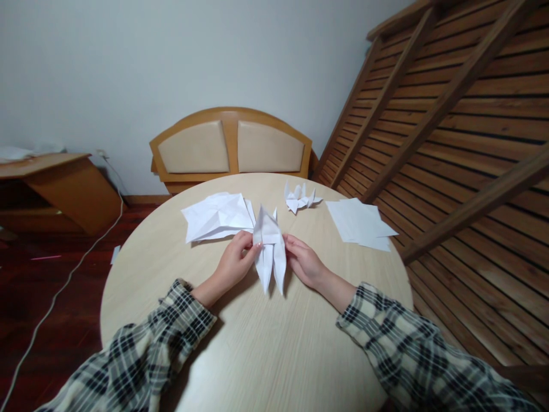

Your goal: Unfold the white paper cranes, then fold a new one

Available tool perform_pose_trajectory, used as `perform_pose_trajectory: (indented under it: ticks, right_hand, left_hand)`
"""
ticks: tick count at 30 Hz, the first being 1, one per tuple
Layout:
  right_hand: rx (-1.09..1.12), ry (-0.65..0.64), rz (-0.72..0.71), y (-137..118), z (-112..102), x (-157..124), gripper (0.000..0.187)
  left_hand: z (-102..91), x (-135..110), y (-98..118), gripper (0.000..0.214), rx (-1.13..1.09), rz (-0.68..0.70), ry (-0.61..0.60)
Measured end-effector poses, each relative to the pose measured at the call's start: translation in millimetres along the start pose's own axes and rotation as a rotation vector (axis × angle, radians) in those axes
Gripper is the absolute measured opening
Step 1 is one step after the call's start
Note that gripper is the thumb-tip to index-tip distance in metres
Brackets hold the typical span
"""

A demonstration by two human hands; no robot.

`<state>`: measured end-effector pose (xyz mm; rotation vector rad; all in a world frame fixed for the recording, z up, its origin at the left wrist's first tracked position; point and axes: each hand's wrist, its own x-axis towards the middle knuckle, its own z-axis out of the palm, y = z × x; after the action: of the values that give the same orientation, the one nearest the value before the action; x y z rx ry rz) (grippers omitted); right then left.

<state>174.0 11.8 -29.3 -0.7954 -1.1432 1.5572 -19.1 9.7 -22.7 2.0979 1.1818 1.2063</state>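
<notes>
Between my two hands is a piece of white folded paper [270,236], with one broad point upward and two narrow points hanging toward me. My left hand [237,256] pinches its left edge, the thumb lying on the front. At the right edge, the fingers of my right hand [302,258] are closed on the same paper; their tips are partly hidden behind it. Beyond the left hand lies a stack of creased white paper [218,214]. Finished-looking folded paper cranes [300,197] sit in a cluster farther back, right of the middle.
Flat white paper sheets [358,223] lie at the right of the round wooden table [257,355]. Behind the table stands a padded wooden headboard [231,143]. Wooden slats [463,126] lean on the right. A white cable [77,263] runs across the floor beside a desk [72,189].
</notes>
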Motion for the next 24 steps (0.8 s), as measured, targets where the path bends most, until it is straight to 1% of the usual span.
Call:
perform_pose_trajectory:
  ticks: [2,4,6,10,13,16,19,22,23,24]
  right_hand:
    - [-0.048,0.07,-0.014,4,-1,2,0.029]
    - [-0.14,0.115,-0.042,6,-3,4,0.031]
    - [-0.245,0.112,-0.093,5,-4,4,0.035]
    - [-0.414,0.071,-0.248,-3,-5,1,0.04]
    - [-0.5,0.079,-0.328,-5,-6,0,0.044]
    - [-0.448,0.082,-0.312,-3,-5,1,0.038]
    - [-0.391,0.046,-0.285,-2,-3,2,0.035]
    - [-0.384,0.042,-0.31,-3,0,0,0.03]
    - [-0.375,0.042,-0.319,-4,0,-1,0.033]
    - [-0.368,0.041,-0.329,-4,1,-2,0.04]
  left_hand:
    - [-1.6,1,1,0.023,0.019,0.01,0.034]
    - [-1.8,1,0,0.025,0.022,0.004,0.058]
    - [-1.1,2,-3,0.024,-0.009,-0.019,0.066]
    - [1.3,2,-8,0.023,-0.093,-0.089,0.078]
    - [2.6,2,-10,0.017,-0.142,-0.082,0.075]
    - [3.4,0,-10,0.018,-0.182,-0.068,0.031]
    - [3.2,-1,-7,0.02,-0.167,-0.046,-0.015]
    - [2.4,-2,-4,0.023,-0.131,0.001,-0.047]
    - [2.1,-2,-3,0.023,-0.118,0.01,-0.056]
    - [1.9,-2,-3,0.022,-0.104,0.014,-0.062]
